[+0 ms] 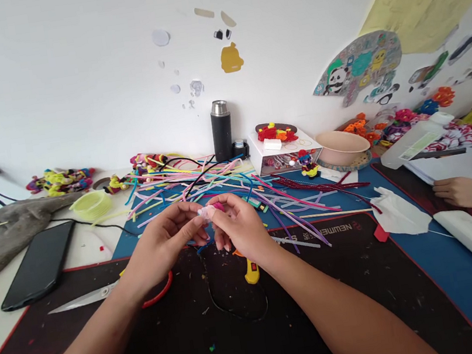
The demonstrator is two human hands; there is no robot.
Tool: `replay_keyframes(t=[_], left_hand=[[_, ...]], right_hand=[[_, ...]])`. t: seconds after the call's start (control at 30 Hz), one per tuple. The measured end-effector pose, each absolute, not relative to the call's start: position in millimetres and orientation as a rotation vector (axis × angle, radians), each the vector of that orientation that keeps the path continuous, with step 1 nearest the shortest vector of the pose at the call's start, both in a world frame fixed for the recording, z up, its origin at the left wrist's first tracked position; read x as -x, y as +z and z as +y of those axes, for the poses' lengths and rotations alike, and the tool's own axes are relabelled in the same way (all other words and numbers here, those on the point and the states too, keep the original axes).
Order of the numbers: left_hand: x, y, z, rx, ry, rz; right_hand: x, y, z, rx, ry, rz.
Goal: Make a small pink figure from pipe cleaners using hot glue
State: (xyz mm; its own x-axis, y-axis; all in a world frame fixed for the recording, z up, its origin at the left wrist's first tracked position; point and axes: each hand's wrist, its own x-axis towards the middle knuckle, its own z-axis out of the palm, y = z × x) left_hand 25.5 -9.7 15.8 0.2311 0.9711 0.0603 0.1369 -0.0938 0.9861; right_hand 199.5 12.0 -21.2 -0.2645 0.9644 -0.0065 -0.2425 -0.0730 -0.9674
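Centrally, a small pink-and-white piece (207, 212) sits pinched between the fingertips of your left hand (163, 241) and right hand (246, 227), above the dark mat (253, 352). Scissors (85, 298) and a yellow tool (252, 273) lie below; farther back are colourful strips (204, 176) and a black flask (222, 131).

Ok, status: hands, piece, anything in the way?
Left hand and right hand pinching small pink piece. Scissors, yellow tool lying close below. Coloured strips heaped beyond.
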Motion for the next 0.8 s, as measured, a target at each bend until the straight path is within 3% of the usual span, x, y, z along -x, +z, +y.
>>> replay_keyframes(t=[0.8], left_hand=[[-36.7, 10.9, -12.3, -1.282, 1.137, 1.098]], right_hand=[[-198.6, -18.4, 4.6, 0.825, 1.525, -1.268]])
